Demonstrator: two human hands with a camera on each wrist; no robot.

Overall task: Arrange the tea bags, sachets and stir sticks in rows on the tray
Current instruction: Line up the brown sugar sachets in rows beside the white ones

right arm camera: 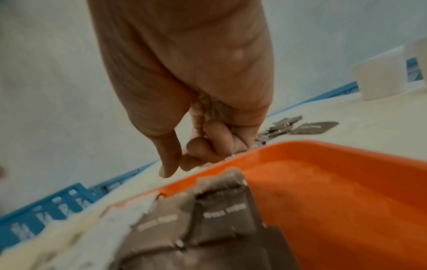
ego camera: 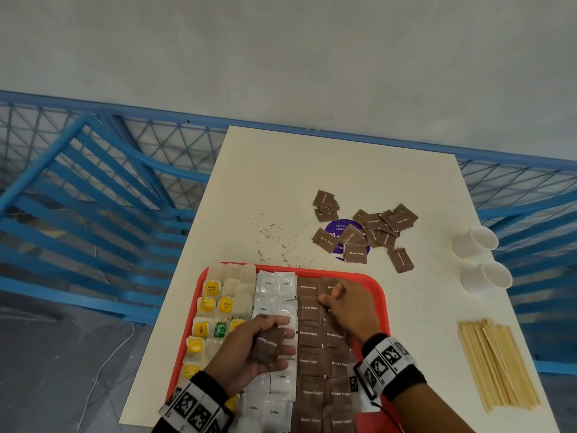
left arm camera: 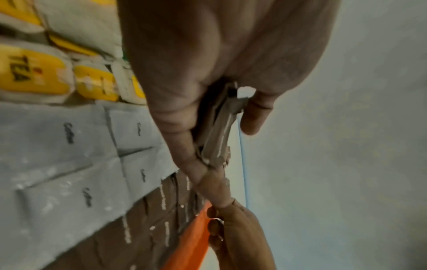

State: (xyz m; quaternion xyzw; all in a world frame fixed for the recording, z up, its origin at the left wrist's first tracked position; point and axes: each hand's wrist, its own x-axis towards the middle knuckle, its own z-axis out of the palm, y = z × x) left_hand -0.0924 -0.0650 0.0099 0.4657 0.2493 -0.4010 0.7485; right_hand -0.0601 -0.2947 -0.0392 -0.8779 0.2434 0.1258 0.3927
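A blue slatted chair [ego camera: 93, 195] stands to the left of the cream table [ego camera: 312, 170]. On the table's near left part sits the red tray [ego camera: 379, 295]. Along the tray's left side lie the tea bags [ego camera: 215, 310], most with yellow tags, one green. Next to them runs a double column of white coffee sachets [ego camera: 276, 285].

The left hand [ego camera: 253, 351] hovers over those white sachets, palm turned up, its fingers and thumb curled round a small stack of brown sugar sachets [ego camera: 268, 343]; the left wrist view shows the stack [left arm camera: 219, 131] edge-on in that grip.

Right of the white column are two columns of brown sugar sachets laid flat [ego camera: 309, 334]. The right hand [ego camera: 346, 307] is over the far end of the right-hand brown column, thumb and fingertips drawn together; from here I cannot tell whether it pinches a sachet or merely touches one.

Beyond the tray, loose tea grains [ego camera: 274, 239] speckle the table, and a scatter of brown sachets [ego camera: 371, 229] lies partly over a purple round sticker [ego camera: 335, 228]. Further right, two white paper cups [ego camera: 477, 260] lie tipped on their sides near the table's edge, and nearer, the wooden stir sticks [ego camera: 496, 364] lie in a loose bundle, well apart from the tray.
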